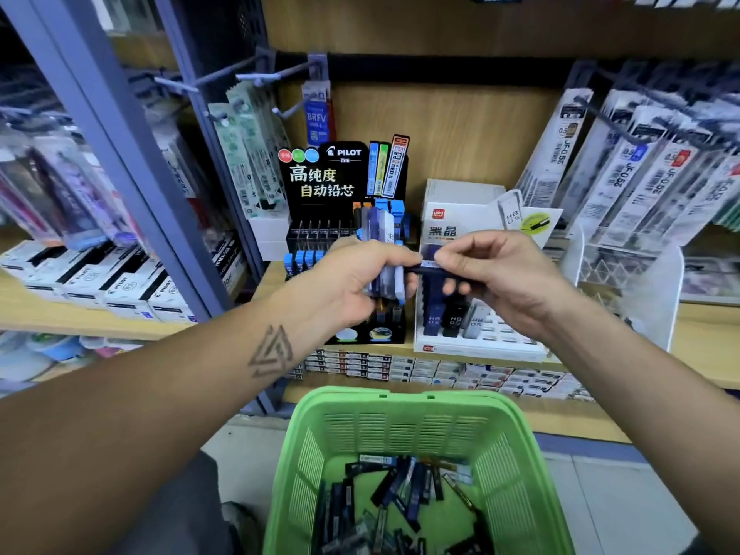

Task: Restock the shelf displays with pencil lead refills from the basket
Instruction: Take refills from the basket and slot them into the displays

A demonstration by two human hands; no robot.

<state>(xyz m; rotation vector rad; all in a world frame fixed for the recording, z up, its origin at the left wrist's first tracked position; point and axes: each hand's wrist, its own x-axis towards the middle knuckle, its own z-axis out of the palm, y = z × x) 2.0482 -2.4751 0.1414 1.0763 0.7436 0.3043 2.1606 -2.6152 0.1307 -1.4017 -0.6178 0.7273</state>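
Note:
My left hand [356,282] grips a bundle of several pencil lead refill cases [382,234], blue, white and dark, held upright in front of the black Pilot display stand [340,182]. My right hand [480,270] pinches one dark refill case [426,269] lying sideways, its end against the bundle. Behind that hand stands the white lead display box [480,338] with a few dark HB 0.5 cases in its slots. Below me the green basket [400,410] holds several loose dark refill cases [400,490].
Packs of pen refills [640,166] hang on hooks at the right and at the left [248,154]. A clear acrylic rack [624,270] stands right of the white box. Boxed refills [120,286] line the left shelf. Small boxes [440,372] fill the shelf below.

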